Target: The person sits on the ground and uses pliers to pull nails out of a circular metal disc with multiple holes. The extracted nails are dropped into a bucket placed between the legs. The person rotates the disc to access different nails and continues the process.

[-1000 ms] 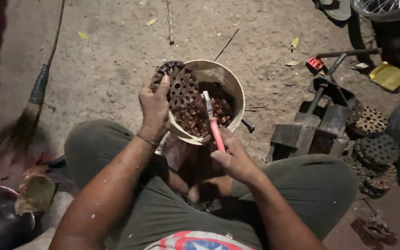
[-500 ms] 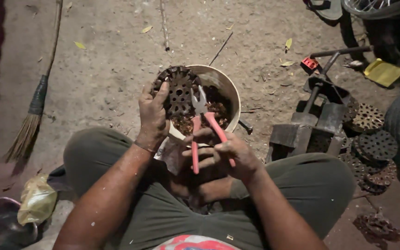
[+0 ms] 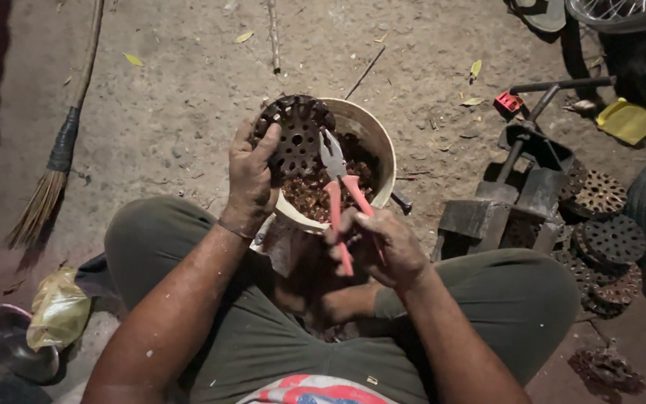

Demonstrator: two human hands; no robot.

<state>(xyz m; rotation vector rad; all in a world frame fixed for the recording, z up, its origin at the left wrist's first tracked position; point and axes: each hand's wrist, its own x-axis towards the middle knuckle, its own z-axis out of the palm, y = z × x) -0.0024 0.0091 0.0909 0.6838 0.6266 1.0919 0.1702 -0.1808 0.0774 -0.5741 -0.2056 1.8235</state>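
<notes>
I sit on the ground with a white bucket (image 3: 377,142) between my knees, holding several small rusty metal parts. My left hand (image 3: 250,179) grips a round rusty perforated disc (image 3: 297,135) with a toothed rim, held upright over the bucket's left edge. My right hand (image 3: 379,247) holds red-handled pliers (image 3: 340,191), their handles spread and the jaws pointing up at the disc's lower right side.
A broom (image 3: 57,153) lies on the dirt at the left. Right of my leg stand a dark metal vise-like tool (image 3: 521,187) and several stacked rusty perforated discs (image 3: 607,243). A yellow cloth (image 3: 628,120) and a wheel (image 3: 622,11) are at the top right.
The pliers have opened and turned from pointing into the bucket to pointing up at the disc. My left hand has tilted the disc more upright.
</notes>
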